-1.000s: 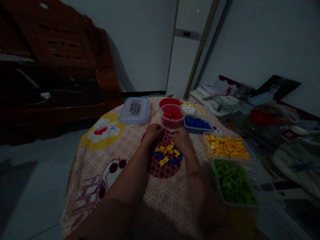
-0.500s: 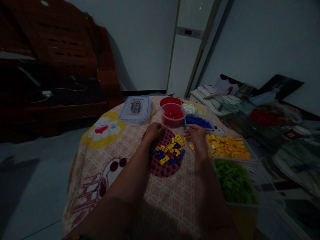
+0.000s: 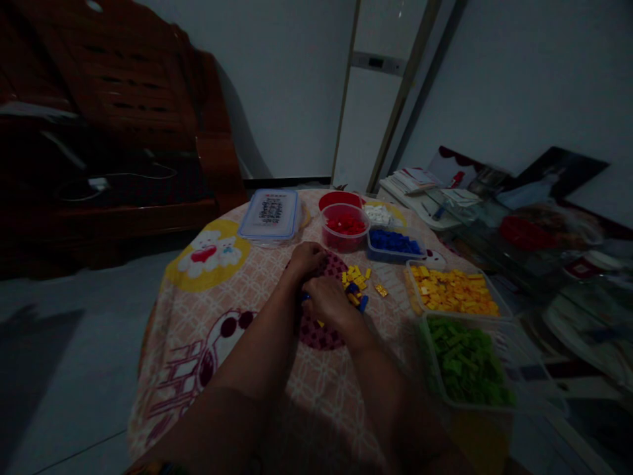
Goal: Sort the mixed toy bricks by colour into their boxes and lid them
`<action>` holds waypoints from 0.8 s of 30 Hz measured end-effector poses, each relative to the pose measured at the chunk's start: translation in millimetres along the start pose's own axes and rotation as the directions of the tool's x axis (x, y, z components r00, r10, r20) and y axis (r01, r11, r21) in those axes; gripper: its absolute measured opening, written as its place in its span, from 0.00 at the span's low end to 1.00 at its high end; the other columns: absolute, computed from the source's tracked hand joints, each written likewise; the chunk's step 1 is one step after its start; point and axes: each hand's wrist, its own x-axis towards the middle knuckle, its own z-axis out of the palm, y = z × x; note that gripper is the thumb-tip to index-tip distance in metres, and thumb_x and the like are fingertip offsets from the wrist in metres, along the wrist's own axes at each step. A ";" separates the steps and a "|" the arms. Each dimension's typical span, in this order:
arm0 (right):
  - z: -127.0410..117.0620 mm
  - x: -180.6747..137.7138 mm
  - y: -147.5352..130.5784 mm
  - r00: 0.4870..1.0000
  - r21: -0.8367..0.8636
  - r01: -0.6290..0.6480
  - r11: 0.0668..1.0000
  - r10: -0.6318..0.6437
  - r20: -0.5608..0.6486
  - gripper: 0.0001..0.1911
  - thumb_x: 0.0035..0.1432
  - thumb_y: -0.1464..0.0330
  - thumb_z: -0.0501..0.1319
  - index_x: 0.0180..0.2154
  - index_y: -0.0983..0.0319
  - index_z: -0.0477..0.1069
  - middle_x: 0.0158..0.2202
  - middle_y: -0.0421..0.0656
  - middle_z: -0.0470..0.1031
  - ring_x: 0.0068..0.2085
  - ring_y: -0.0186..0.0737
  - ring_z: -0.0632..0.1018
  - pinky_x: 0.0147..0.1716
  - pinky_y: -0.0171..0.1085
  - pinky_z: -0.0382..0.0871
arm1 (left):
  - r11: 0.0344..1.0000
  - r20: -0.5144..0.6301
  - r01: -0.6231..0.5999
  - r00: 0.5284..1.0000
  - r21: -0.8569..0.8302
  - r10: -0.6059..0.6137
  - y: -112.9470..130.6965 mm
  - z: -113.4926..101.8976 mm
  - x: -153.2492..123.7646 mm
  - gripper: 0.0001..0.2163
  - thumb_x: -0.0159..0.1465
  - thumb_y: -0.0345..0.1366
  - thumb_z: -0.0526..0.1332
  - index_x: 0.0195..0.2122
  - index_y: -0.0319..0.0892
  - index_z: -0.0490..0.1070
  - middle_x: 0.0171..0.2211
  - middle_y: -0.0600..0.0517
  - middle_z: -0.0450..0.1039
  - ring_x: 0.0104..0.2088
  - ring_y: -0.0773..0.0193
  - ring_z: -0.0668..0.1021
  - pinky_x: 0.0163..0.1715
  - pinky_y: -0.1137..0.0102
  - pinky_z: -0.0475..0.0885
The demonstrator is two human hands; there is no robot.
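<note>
Resting on a round maroon mat [image 3: 316, 335], a person's two bare hands work close together at the middle of a cloth-covered table [image 3: 237, 277], seen from the head camera. The left hand [image 3: 306, 257] sits at the mat's far edge with its fingers curled downward. The right hand [image 3: 329, 303] lies palm-down just nearer, almost touching it. In the dim light, it cannot be told whether either hand grips anything. A small heap of yellow and blue bricks [image 3: 357, 280] shows just right of the right hand, partly under it. One loose yellow brick [image 3: 380, 290] lies a little further right, off the mat. Beyond the left hand stand a tub of red bricks [image 3: 345, 227] and a lidded box [image 3: 271, 214]. Trays of blue bricks [image 3: 395, 243], yellow bricks [image 3: 452, 290] and green bricks [image 3: 467, 369] line the table's edge to the right of the hands.
</note>
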 end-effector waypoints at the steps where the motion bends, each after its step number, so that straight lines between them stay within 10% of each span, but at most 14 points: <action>1: 1.4 -1.8 -3.0 1.000 -0.040 -0.001 0.999 0.001 0.002 0.11 0.60 0.70 0.60 0.43 0.63 0.78 0.44 0.51 0.81 0.47 0.48 0.79 0.44 0.40 0.68 | 1.000 -0.003 -0.001 1.000 -0.008 0.001 -0.3 0.3 -0.2 0.11 0.62 0.35 0.58 0.38 0.38 0.80 0.28 0.50 0.80 0.27 0.66 0.77 0.29 0.74 0.68; 9: -8.3 1.7 5.7 0.998 0.272 0.008 0.962 0.008 -0.057 0.07 0.56 0.67 0.66 0.38 0.62 0.79 0.35 0.45 0.81 0.39 0.42 0.80 0.39 0.37 0.68 | 0.995 -0.017 -0.031 0.999 0.099 0.033 2.5 -3.1 1.5 0.12 0.61 0.36 0.58 0.38 0.39 0.81 0.31 0.49 0.81 0.32 0.63 0.78 0.32 0.72 0.68; 15: -17.9 4.2 44.2 0.941 0.775 -0.078 0.627 0.304 -0.151 0.08 0.49 0.71 0.67 0.36 0.63 0.77 0.23 0.37 0.76 0.23 0.35 0.76 0.25 0.32 0.69 | 0.994 -0.019 -0.044 0.999 0.104 0.047 1.2 -2.3 1.9 0.14 0.61 0.39 0.58 0.38 0.39 0.82 0.34 0.48 0.82 0.33 0.62 0.78 0.32 0.72 0.67; 18: -20.3 2.1 67.9 0.850 0.937 -0.019 0.349 0.500 -0.169 0.11 0.47 0.70 0.66 0.36 0.63 0.75 0.20 0.37 0.75 0.19 0.36 0.75 0.17 0.31 0.67 | 0.993 -0.023 -0.046 0.999 0.108 0.048 0.9 -1.2 1.5 0.14 0.61 0.39 0.57 0.38 0.39 0.81 0.33 0.48 0.81 0.32 0.62 0.77 0.33 0.72 0.68; 21: -21.2 -0.3 92.0 0.735 0.959 0.039 0.279 0.642 -0.217 0.13 0.49 0.68 0.63 0.40 0.63 0.72 0.21 0.36 0.74 0.21 0.35 0.77 0.18 0.30 0.69 | 0.988 -0.019 -0.044 0.999 0.145 0.047 2.0 -1.9 1.4 0.13 0.62 0.38 0.58 0.39 0.40 0.81 0.32 0.48 0.81 0.33 0.62 0.77 0.34 0.72 0.68; 24: -19.1 -2.5 116.8 0.500 0.959 0.178 0.221 0.819 -0.282 0.18 0.48 0.67 0.64 0.43 0.64 0.71 0.23 0.36 0.74 0.24 0.35 0.78 0.21 0.31 0.73 | 0.984 -0.017 -0.048 0.999 0.170 0.051 3.4 -2.8 1.5 0.13 0.62 0.38 0.58 0.39 0.40 0.81 0.32 0.48 0.81 0.34 0.61 0.78 0.35 0.72 0.68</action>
